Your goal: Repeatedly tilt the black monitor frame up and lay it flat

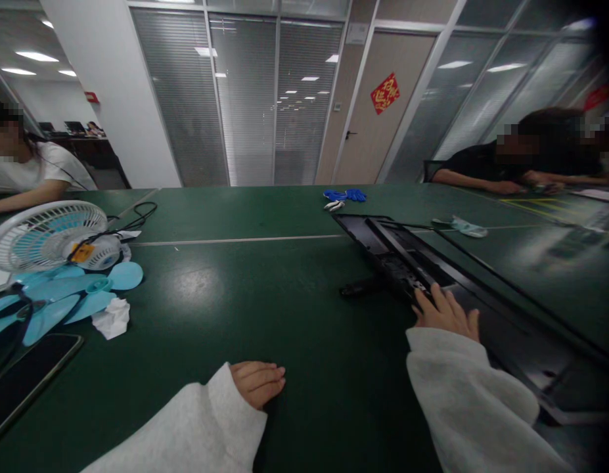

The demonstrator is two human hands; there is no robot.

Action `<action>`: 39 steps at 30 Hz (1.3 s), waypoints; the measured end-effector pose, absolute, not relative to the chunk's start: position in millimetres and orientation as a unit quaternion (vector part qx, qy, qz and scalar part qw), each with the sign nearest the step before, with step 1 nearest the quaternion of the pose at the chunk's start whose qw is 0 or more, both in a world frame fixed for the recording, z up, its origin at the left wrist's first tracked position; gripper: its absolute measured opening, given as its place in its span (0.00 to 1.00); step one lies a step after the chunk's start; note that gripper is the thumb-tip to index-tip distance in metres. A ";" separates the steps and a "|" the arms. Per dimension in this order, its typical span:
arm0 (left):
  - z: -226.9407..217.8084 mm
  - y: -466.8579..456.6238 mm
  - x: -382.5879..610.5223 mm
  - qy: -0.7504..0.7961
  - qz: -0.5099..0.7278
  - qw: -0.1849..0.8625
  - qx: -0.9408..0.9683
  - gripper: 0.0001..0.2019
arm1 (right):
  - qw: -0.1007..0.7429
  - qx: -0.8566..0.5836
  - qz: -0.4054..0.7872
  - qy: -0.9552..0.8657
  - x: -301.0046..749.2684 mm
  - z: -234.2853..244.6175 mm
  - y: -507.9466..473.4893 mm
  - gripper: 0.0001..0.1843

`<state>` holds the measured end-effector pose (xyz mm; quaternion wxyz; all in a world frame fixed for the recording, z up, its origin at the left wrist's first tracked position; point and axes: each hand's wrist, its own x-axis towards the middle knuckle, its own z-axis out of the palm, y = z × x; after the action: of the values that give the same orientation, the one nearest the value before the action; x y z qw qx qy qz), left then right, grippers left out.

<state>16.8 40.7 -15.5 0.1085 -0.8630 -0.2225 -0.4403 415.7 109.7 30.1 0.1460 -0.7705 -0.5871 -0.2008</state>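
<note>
My left hand [259,382] rests on the green table, fingers lying stretched out to the right, with nothing seen in it. My right hand [447,314] lies with spread fingers on a long black panel [501,322], which looks like the casing of a flat screen. Ribs and recessed parts show on the panel's upper face, close to my fingertips. A dark stubby piece [366,286] juts out from under its left side; I cannot tell whether it is attached. Thin black strips run along the panel's far edge.
On the left are a white fan [52,236], light-blue fan blades [94,284], a crumpled tissue [112,318] and a phone-like dark slab [33,378]. Blue gloves [344,195] and a pale cloth-like item [468,227] lie farther back. People sit at both sides.
</note>
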 end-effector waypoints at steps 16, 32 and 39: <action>-9.8 39.4 19.8 -0.215 -0.458 0.114 -0.855 0.11 | 0.230 -0.656 -0.274 -0.664 367.7 18.1 106.1 0.22; 56.1 9.4 6.3 -0.193 -0.441 0.121 -0.868 0.15 | 0.249 -0.398 -0.237 -0.851 270.7 36.7 85.1 0.26; 51.4 11.2 6.7 -0.185 -0.434 0.112 -0.875 0.17 | 0.246 -0.309 -0.178 -0.901 272.0 60.1 82.7 0.30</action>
<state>6.7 11.2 51.4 0.1124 -0.8747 -0.1851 -0.4336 272.0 82.7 60.1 0.2464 -0.3091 -0.9010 -0.1785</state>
